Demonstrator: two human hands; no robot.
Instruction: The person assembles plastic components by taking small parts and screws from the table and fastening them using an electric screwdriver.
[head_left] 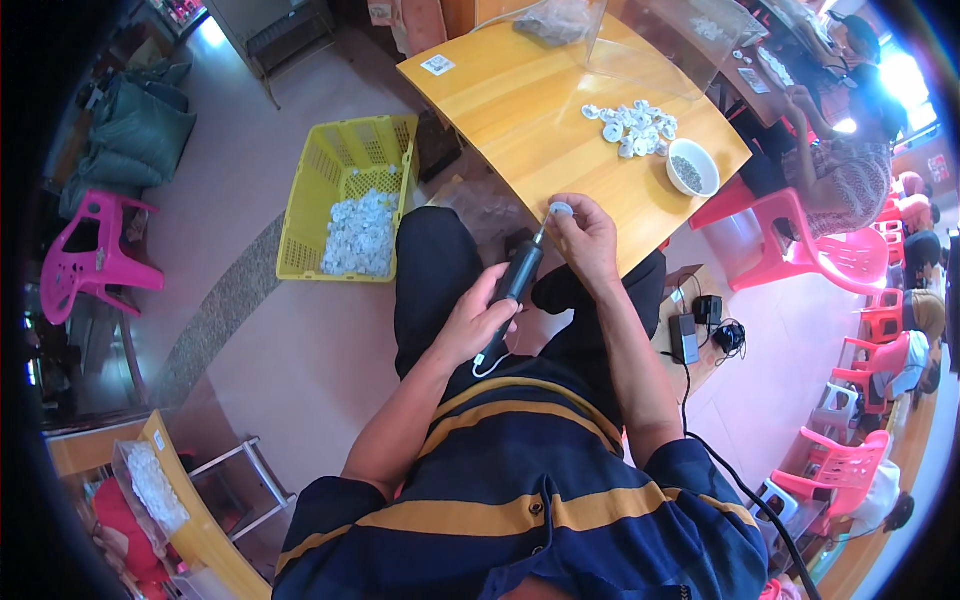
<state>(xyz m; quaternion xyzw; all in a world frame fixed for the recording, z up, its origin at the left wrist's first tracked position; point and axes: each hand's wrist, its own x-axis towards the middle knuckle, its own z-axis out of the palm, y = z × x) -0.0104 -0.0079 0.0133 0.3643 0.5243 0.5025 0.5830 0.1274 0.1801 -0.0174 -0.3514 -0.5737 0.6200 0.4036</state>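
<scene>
My left hand [480,316] is wrapped round a black electric screwdriver [520,272] with a white cord at its lower end. The screwdriver's tip points up and away, meeting a small white round plastic part [561,209]. That part is pinched between the fingers of my right hand [586,240], just over the near corner of the wooden table [510,110]. More white round parts [636,128] lie loosely piled on the tabletop. Beside them stands a white bowl [705,165] of small grey metal pieces, too small to make out, probably screws.
On the floor at left, a yellow plastic basket [310,190] holds many white parts [360,235]. A pink stool [95,255] stands farther left. Power adapters [685,338] with cables lie by my right knee. A person [850,165] sits at the right near a pink chair [850,255].
</scene>
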